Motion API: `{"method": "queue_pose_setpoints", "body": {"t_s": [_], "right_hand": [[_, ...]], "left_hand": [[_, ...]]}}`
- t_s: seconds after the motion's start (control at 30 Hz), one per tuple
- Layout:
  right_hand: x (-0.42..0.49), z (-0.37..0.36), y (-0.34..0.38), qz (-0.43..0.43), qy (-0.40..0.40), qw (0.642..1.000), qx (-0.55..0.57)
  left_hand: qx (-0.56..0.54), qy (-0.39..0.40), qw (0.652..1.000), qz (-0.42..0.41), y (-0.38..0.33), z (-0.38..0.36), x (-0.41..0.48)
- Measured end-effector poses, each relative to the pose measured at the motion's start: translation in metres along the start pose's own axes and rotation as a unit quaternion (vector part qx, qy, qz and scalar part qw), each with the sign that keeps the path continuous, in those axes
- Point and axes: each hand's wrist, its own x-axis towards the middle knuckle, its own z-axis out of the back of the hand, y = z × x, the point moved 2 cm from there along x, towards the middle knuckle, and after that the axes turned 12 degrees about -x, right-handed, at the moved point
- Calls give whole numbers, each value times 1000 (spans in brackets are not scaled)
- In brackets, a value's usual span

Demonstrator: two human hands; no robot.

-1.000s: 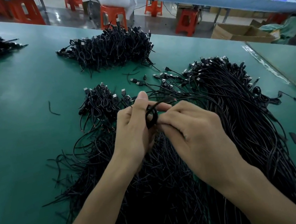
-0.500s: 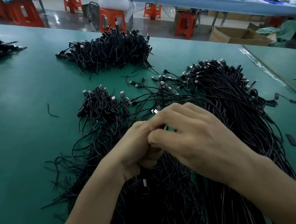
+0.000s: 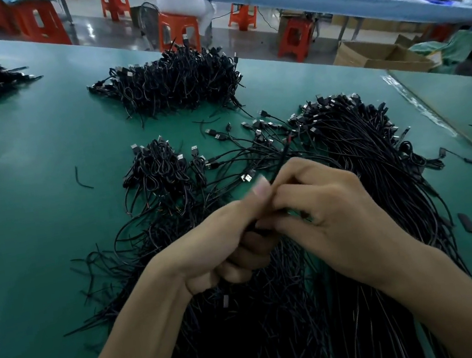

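Two hands meet above the green table [image 3: 35,215], knuckles nearly touching. The left hand [image 3: 222,242] is curled round a black USB cable [image 3: 281,157] with its thumb pressed on top. The right hand [image 3: 336,225] pinches the same cable just beside it, and the cable's bare end pokes up between them. Underneath lies a big heap of loose cables [image 3: 373,164]. A small pile of coiled cables [image 3: 157,172] sits just beyond on the left, with a larger pile [image 3: 180,83] farther back.

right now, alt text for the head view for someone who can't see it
A left hand and a right hand pinch one thin black cable between them above a heap of loose black cables on a green table. Coiled cables lie farther back in a small pile and a larger pile.
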Motion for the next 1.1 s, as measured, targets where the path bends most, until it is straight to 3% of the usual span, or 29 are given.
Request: {"method": "queue_pose_setpoints", "body": {"t_s": [0.13, 0.33, 0.5, 0.73, 0.9, 1.0, 1.1], "right_hand": [[-7, -4, 7, 62, -67, 991, -98], [-3, -4, 10, 149, -92, 967, -186], [-4, -5, 9, 85, -80, 967, -228], [-1, -8, 2, -50, -47, 997, 18], [-1, -6, -9, -112, -7, 991, 77], [-3, -7, -12, -113, 12, 992, 57], [-5, -4, -4, -37, 2, 996, -80]], "left_hand": [[-65, -35, 997, 16, 0, 1, 4], [12, -118, 993, -11, 4, 0, 6], [9, -142, 989, -42, 1, -3, 7], [-34, -124, 991, -49, -1, -2, 5], [5, -90, 995, -30, -1, 0, 5], [38, -85, 996, -15, 2, 3, 6], [45, -79, 996, 15, 3, 4, 5]]}}
